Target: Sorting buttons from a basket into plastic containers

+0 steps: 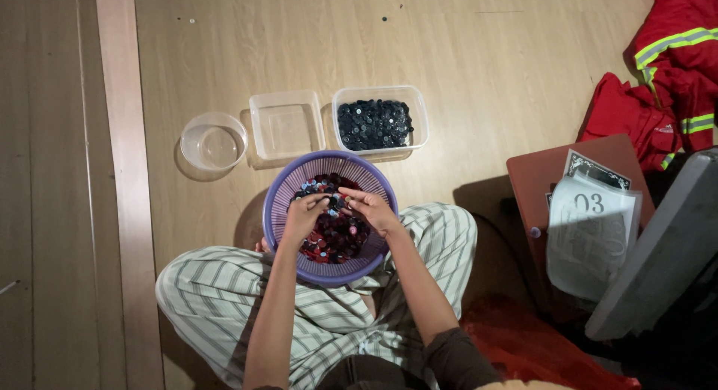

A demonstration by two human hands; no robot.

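A purple slotted basket [278, 203] rests on my crossed legs and holds a heap of small red, dark and blue round pieces [336, 237]. My left hand [303, 214] reaches into the basket from the left, fingers pinched over the pieces. From the right, my right hand [372, 208] lies in the basket with fingertips down among the pieces near the left hand. Whether either hand holds a piece is too small to tell.
On the wooden floor beyond the basket stand a clear round bowl [213, 142], an empty clear square tub [286, 124] and a clear tub [419, 113] full of dark round pieces [374, 124]. At right lie a brown board with papers [591, 225] and red clothing [673, 76].
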